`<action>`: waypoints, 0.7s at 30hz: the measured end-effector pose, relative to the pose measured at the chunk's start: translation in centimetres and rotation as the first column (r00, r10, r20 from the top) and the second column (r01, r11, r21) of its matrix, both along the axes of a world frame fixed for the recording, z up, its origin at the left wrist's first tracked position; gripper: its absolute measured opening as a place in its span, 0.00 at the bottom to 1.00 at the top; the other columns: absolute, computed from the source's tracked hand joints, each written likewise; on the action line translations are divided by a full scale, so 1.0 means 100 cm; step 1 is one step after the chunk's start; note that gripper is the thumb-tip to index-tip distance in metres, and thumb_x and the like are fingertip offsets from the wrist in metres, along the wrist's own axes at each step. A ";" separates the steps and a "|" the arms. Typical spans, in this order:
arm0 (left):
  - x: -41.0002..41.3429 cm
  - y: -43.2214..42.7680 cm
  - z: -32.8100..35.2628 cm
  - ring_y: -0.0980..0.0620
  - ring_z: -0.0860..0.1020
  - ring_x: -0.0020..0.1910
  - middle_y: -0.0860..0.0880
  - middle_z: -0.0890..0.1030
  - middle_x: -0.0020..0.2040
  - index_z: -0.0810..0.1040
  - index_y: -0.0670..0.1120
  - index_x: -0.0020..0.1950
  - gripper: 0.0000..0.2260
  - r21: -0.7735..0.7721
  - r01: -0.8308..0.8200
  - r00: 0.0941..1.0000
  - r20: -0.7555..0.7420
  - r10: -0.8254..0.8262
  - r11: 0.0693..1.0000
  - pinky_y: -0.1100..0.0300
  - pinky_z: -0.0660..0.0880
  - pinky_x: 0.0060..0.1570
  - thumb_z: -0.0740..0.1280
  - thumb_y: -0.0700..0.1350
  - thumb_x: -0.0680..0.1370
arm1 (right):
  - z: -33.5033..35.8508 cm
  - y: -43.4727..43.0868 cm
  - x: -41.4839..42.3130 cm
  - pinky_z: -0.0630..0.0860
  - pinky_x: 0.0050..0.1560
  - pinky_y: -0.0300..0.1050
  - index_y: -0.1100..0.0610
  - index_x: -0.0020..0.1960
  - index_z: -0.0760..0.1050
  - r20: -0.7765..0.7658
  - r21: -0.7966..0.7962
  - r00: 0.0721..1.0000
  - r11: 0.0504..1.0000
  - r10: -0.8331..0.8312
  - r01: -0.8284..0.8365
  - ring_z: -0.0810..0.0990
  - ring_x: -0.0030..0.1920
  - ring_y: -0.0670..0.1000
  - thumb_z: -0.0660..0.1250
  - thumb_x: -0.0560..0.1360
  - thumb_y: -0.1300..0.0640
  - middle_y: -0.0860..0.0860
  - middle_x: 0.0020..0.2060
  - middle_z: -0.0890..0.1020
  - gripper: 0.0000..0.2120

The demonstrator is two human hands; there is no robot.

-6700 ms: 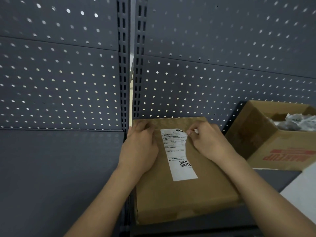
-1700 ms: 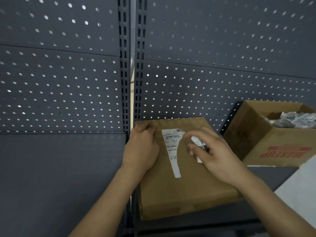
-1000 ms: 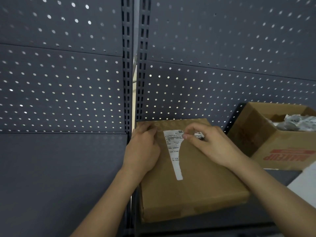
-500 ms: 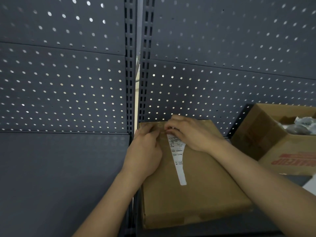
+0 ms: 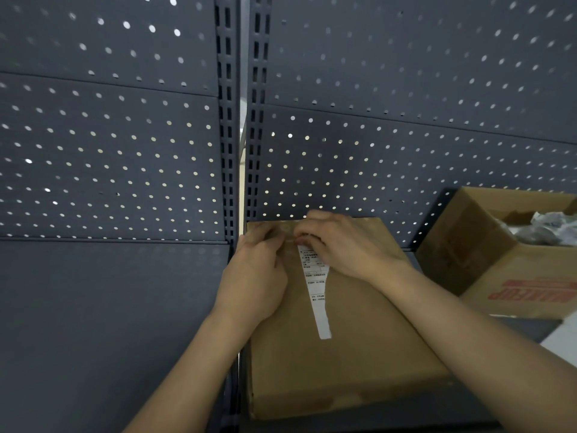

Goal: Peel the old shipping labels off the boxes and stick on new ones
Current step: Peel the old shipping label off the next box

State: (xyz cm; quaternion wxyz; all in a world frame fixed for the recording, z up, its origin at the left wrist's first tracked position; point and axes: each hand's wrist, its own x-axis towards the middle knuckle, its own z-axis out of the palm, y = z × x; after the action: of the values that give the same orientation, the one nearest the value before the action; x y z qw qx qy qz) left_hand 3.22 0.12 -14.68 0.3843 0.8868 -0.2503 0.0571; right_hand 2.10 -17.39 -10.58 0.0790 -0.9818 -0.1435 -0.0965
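A flat brown cardboard box (image 5: 359,354) lies on the dark shelf, its far end against the pegboard. A narrow torn strip of the old white shipping label (image 5: 317,295) is still stuck along its top, left of the middle. My left hand (image 5: 256,276) rests on the box's left side, fingers curled at the far left corner beside the strip's top. My right hand (image 5: 346,248) reaches across the far end, with fingertips pinched at the strip's top end. The strip's upper right part is hidden under that hand.
An open cardboard box (image 5: 487,276) with red lettering and crumpled plastic inside stands to the right. A white sheet's corner (image 5: 562,342) shows at the right edge. The grey pegboard wall (image 5: 125,151) and slotted uprights (image 5: 228,120) close off the back.
The right half of the label has been torn away, leaving a narrow strip. My right hand has moved left to the strip's top end. My left hand has stayed on the box.
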 end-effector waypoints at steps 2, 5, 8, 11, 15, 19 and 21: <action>-0.001 -0.001 0.001 0.51 0.66 0.70 0.55 0.68 0.71 0.75 0.50 0.69 0.23 -0.004 -0.005 1.000 0.000 0.005 1.000 0.48 0.72 0.63 0.56 0.35 0.77 | 0.002 0.001 -0.001 0.67 0.40 0.41 0.45 0.56 0.78 -0.003 -0.022 1.000 1.000 -0.004 0.003 0.76 0.45 0.46 0.61 0.81 0.56 0.41 0.44 0.73 0.10; -0.001 0.000 0.002 0.51 0.66 0.70 0.55 0.68 0.71 0.75 0.50 0.68 0.23 0.002 -0.007 1.000 0.001 0.007 1.000 0.48 0.72 0.63 0.56 0.36 0.77 | 0.002 0.003 0.000 0.75 0.44 0.50 0.45 0.57 0.77 -0.028 -0.011 1.000 1.000 0.012 -0.012 0.77 0.45 0.49 0.60 0.80 0.57 0.44 0.46 0.75 0.12; -0.001 0.000 0.001 0.50 0.66 0.70 0.54 0.69 0.71 0.75 0.50 0.68 0.23 0.002 -0.001 1.000 0.007 0.001 1.000 0.50 0.71 0.64 0.56 0.35 0.77 | 0.001 0.003 0.000 0.76 0.44 0.53 0.46 0.57 0.77 -0.055 0.012 0.998 1.000 0.025 -0.024 0.77 0.45 0.50 0.59 0.79 0.60 0.46 0.45 0.75 0.14; 0.000 0.000 0.001 0.50 0.67 0.70 0.54 0.69 0.71 0.75 0.50 0.68 0.23 -0.002 0.001 1.000 0.008 0.000 1.000 0.48 0.72 0.64 0.56 0.35 0.76 | 0.002 0.004 0.001 0.77 0.45 0.53 0.47 0.58 0.78 -0.056 0.043 0.998 0.998 0.041 -0.039 0.78 0.47 0.49 0.59 0.78 0.63 0.47 0.46 0.75 0.16; 0.000 0.001 0.001 0.50 0.67 0.70 0.54 0.69 0.71 0.75 0.50 0.68 0.24 -0.002 0.002 1.000 0.002 -0.002 1.000 0.47 0.72 0.63 0.56 0.35 0.76 | 0.001 0.004 0.002 0.77 0.47 0.52 0.51 0.55 0.79 -0.068 0.067 0.996 0.996 0.055 -0.051 0.78 0.48 0.50 0.59 0.78 0.64 0.49 0.47 0.76 0.14; 0.000 0.001 0.001 0.50 0.67 0.70 0.53 0.70 0.70 0.76 0.50 0.67 0.24 -0.015 0.008 1.000 0.020 -0.007 1.000 0.48 0.72 0.63 0.56 0.34 0.75 | 0.002 0.003 0.005 0.73 0.44 0.43 0.53 0.51 0.78 -0.079 0.063 0.996 0.997 0.050 -0.045 0.72 0.41 0.43 0.60 0.79 0.64 0.46 0.44 0.72 0.10; -0.001 0.000 0.002 0.50 0.67 0.70 0.54 0.69 0.70 0.76 0.50 0.67 0.24 -0.006 0.003 1.000 0.017 -0.003 1.000 0.50 0.72 0.63 0.56 0.34 0.75 | 0.004 0.002 0.005 0.69 0.43 0.36 0.52 0.49 0.77 -0.099 0.076 0.994 0.996 0.045 -0.038 0.71 0.40 0.40 0.60 0.80 0.63 0.44 0.43 0.70 0.09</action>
State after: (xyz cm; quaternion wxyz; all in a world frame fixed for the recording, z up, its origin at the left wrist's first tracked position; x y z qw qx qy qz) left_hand 3.15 0.17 -14.46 0.3848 0.8848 -0.2549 0.0646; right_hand 2.58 -17.20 -10.23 0.1243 -0.9786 -0.1561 -0.0504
